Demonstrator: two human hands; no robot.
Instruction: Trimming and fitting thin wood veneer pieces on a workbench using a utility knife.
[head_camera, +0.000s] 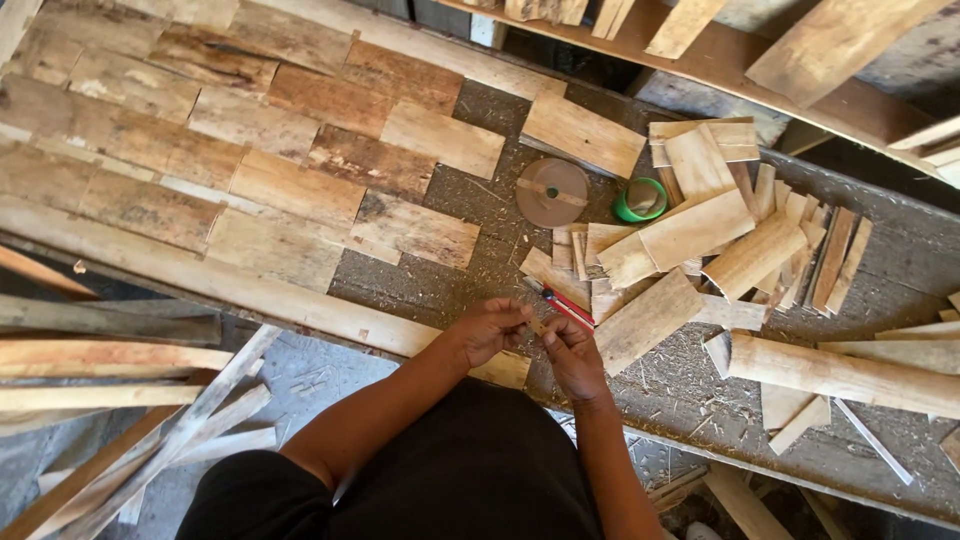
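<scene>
Hands pinch wood sliver at bench edge.

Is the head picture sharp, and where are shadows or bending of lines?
Head view: even daylight, no glare; planks sharp; straight boards curve near the edges, a wide-lens effect; the left hand and right hand are slightly soft; dark shadow under the bench.

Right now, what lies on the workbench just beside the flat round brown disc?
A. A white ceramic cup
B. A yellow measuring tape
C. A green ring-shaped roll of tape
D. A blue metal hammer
C: a green ring-shaped roll of tape lies on the sawdust-strewn workbench just right of the flat round brown disc, apart from it, next to the pile of cut wooden slats.
</scene>
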